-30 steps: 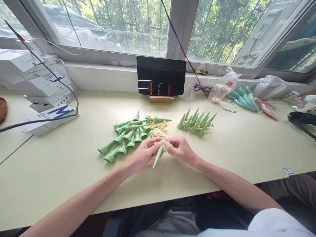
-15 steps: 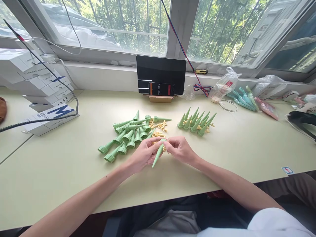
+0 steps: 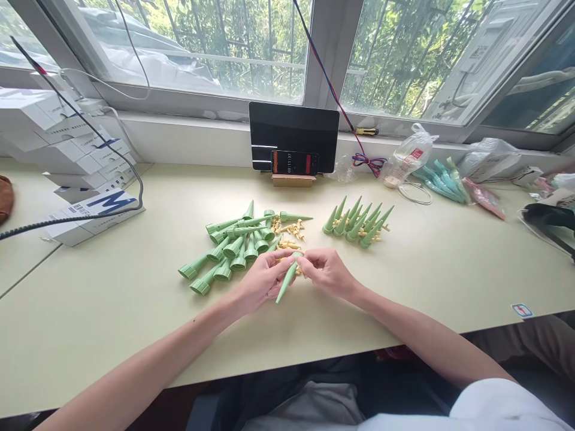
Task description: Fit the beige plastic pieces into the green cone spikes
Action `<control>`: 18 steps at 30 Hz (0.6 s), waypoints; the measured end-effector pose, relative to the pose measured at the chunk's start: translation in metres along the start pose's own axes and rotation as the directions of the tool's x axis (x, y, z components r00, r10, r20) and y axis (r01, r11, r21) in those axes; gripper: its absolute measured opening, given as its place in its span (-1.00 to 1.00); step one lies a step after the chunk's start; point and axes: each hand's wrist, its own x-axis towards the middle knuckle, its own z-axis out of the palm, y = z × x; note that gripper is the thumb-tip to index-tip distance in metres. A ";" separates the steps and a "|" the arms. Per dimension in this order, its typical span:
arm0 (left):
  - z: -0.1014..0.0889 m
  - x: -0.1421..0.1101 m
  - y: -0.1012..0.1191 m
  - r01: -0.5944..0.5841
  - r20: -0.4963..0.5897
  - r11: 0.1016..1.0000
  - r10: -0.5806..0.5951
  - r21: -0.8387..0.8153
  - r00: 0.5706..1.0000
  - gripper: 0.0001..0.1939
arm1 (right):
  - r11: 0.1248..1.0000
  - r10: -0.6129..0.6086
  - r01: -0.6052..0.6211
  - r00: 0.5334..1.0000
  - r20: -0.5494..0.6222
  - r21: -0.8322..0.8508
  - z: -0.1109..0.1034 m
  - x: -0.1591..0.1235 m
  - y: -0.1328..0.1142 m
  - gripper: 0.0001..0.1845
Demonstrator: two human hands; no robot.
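My left hand (image 3: 266, 276) is closed around a green plastic watering spike (image 3: 287, 279), its narrow tip slanting down toward me. At the spike's upper end, the fingers of my right hand (image 3: 324, 270) are pinched together against it; whatever they hold is hidden. A pile of green watering spikes (image 3: 233, 246) with wide threaded collars lies left of my hands. Small yellow valve pieces (image 3: 294, 230) are scattered just beyond my fingers, some partly covered by them. To the right, several green spikes with yellow valves fitted (image 3: 357, 222) stand upright in a group.
A phone (image 3: 294, 163) showing a timer leans on a black tablet screen (image 3: 291, 126) at the back. White boxes (image 3: 85, 155) are stacked at left, with a black cable (image 3: 141, 185) across them. Plastic bags (image 3: 411, 154) and a wire bundle (image 3: 369, 160) lie along the windowsill side.
The held spike's tip has shifted slightly up and to the left. Both hands keep nearly the same place and grip.
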 end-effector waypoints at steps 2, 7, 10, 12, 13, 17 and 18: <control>0.000 0.000 0.000 -0.004 0.004 1.000 0.004 -0.006 1.000 -0.56 | 1.000 -0.002 0.002 1.000 0.000 0.001 0.000 0.000 0.000 -0.53; 0.000 0.000 0.000 -0.002 -0.009 1.000 0.001 -0.015 1.000 -0.59 | 1.000 0.002 -0.002 1.000 0.012 0.009 0.000 0.000 -0.001 -0.54; 0.001 0.000 0.002 0.007 -0.031 1.000 -0.008 -0.025 0.999 -0.59 | 1.000 0.000 0.000 1.000 -0.011 0.014 0.001 0.000 -0.002 -0.52; 0.002 0.000 0.003 -0.009 -0.042 1.000 0.009 -0.008 0.999 -0.57 | 1.000 -0.009 0.009 1.000 -0.025 0.025 0.000 0.000 -0.002 -0.51; 0.002 0.000 0.004 -0.027 -0.042 1.000 0.027 0.013 0.999 -0.56 | 0.999 -0.015 0.016 1.000 -0.023 0.036 0.000 -0.001 -0.002 -0.51; 0.001 -0.001 0.006 -0.139 -0.062 0.976 0.151 0.168 0.987 -0.58 | 0.994 -0.048 0.048 0.999 -0.001 0.099 -0.002 0.000 0.000 -0.55; 0.000 -0.002 0.006 -0.165 -0.068 0.965 0.182 0.206 0.981 -0.59 | 0.993 -0.055 0.054 0.998 0.001 0.109 -0.002 0.000 0.001 -0.56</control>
